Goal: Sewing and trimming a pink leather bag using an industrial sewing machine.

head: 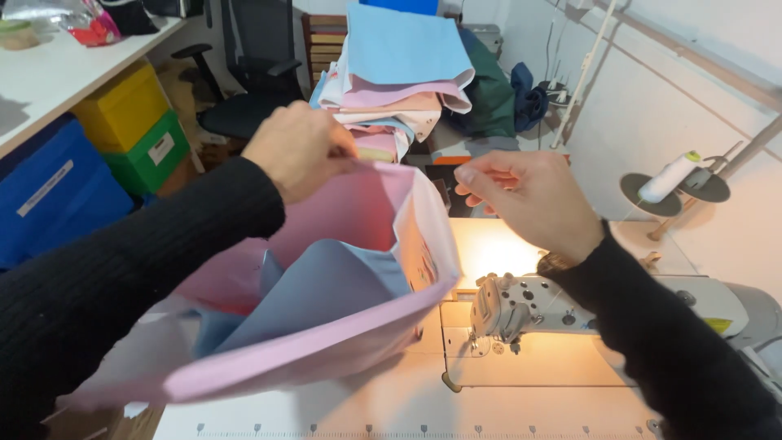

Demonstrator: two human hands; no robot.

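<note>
left hand (300, 149): fingers clamped on the top edge of the pink fabric piece (326, 269)
right hand (529, 200): fingers loosely apart, just right of that edge, not touching
fabric: long axis slants from upper right down to lower left, above the sewing machine (521, 305)

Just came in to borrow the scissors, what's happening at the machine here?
A person in black sleeves holds up a pink fabric piece with a blue layer folded inside it. The left hand pinches its top edge; the right hand hovers open beside it, not gripping. Below sits a lit sewing machine on its table, nothing under the needle. A stack of folded cloth waits behind.
</note>
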